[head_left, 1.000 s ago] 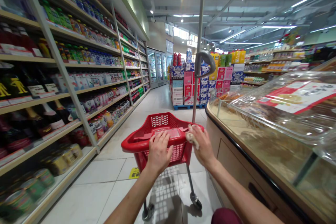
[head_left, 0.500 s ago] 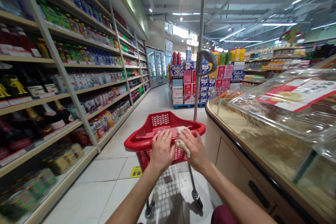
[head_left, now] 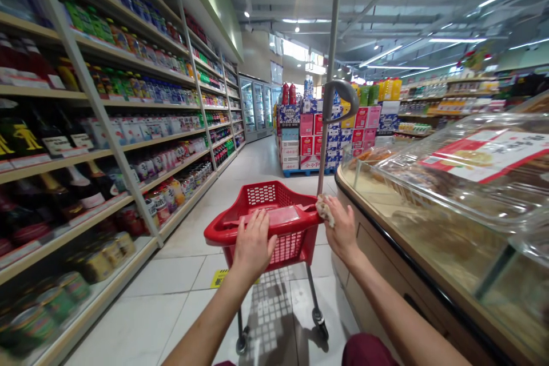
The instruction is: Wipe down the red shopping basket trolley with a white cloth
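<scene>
A red plastic shopping cart on a wheeled metal frame stands right in front of me. Over its near rim lies my left hand, fingers draped across the top and thumb on the near side. My right hand is at the cart's right corner, closed around a crumpled whitish cloth pressed to the rim. A clear pinkish panel lies along the handle between the two hands. From the right corner a grey pole with a loop handle rises.
Drink shelves line the left side. On the right, a wooden counter with clear packs of food runs close to the cart. Ahead, stacked boxes stand on a blue pallet. A yellow floor sticker shows on the tiles.
My right hand has slid the cloth rightward along the rim to the cart's corner. My left hand has shifted slightly left and stays on the rim.
</scene>
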`<state>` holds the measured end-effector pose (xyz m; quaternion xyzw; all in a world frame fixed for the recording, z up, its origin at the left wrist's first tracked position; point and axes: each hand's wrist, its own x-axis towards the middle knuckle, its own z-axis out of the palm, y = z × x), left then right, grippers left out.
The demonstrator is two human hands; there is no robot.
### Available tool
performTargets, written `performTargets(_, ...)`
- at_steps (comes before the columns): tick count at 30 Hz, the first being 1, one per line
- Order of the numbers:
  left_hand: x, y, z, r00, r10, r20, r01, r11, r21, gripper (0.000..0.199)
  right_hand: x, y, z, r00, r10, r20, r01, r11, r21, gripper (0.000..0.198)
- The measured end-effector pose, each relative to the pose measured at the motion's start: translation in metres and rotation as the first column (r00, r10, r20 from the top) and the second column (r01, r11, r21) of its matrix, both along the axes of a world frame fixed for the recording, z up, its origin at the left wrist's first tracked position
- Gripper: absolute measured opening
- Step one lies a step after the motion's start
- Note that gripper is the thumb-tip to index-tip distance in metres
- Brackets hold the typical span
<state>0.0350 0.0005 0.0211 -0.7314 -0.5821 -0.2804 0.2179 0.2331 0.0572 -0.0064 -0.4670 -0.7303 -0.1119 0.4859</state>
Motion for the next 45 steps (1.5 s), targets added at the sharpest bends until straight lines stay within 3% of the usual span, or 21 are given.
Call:
performTargets(5, -0.004, 0.002, -0.003, 1.0, -0.011, -0.015, 0.01, 1.0, -0.019, 0.041, -0.026, -0.018, 0.002, 0.941, 0.255, 0.221, -0.274, 0.96, 0.057, 0.039)
performTargets(7, -0.007, 0.0, -0.004, 0.999, -0.024, -0.028, 0.023, 1.0, -0.02, 0.042, -0.022, -0.016, 0.002, 0.944, 0.254, 0.212, -0.268, 0.962, 0.04, 0.04)
performTargets(11, -0.014, -0.003, -0.007, 1.0, -0.007, -0.028, 0.007, 1.0, 0.009, 0.043, -0.008, -0.004, 0.0, 0.998, 0.061, 0.01, -0.061, 0.998, 0.006, 0.044)
performTargets(13, -0.013, -0.002, -0.008, 1.0, 0.006, -0.026, -0.005, 1.0, 0.013, 0.043, -0.016, -0.007, -0.001, 0.994, 0.107, 0.037, -0.108, 0.993, 0.043, 0.042)
performTargets(17, -0.011, -0.005, -0.005, 0.999, 0.004, -0.049, -0.004, 1.0, -0.002, 0.04, -0.035, -0.018, 0.0, 0.929, 0.296, 0.223, -0.323, 0.942, 0.094, 0.041)
performTargets(22, -0.019, -0.012, -0.006, 0.998, 0.055, -0.012, -0.055, 0.998, 0.033, 0.041, -0.027, -0.008, 0.002, 0.995, 0.093, 0.019, -0.095, 0.993, 0.076, 0.043)
performTargets(28, -0.021, -0.013, -0.009, 1.0, 0.006, -0.026, -0.005, 0.999, 0.038, 0.04, -0.045, -0.02, 0.002, 0.923, 0.308, 0.231, -0.334, 0.939, 0.082, 0.045)
performTargets(33, -0.037, -0.019, -0.008, 0.997, 0.066, -0.032, -0.063, 0.996, 0.07, 0.041, -0.032, -0.006, 0.006, 0.994, 0.11, 0.008, -0.11, 0.994, 0.024, 0.042)
performTargets(35, -0.037, -0.018, -0.008, 0.997, 0.075, -0.022, -0.074, 0.995, 0.065, 0.039, -0.037, -0.011, 0.006, 0.989, 0.144, 0.042, -0.145, 0.989, 0.026, 0.042)
performTargets(39, -0.031, -0.018, -0.008, 0.999, 0.044, -0.019, -0.043, 0.998, 0.045, 0.036, -0.051, -0.023, 0.008, 0.917, 0.332, 0.221, -0.35, 0.936, 0.046, 0.043)
performTargets(45, -0.049, -0.019, -0.012, 0.998, 0.017, 0.054, -0.018, 1.0, 0.023, 0.045, -0.027, -0.005, 0.011, 0.99, 0.14, 0.026, -0.14, 0.99, 0.02, 0.043)
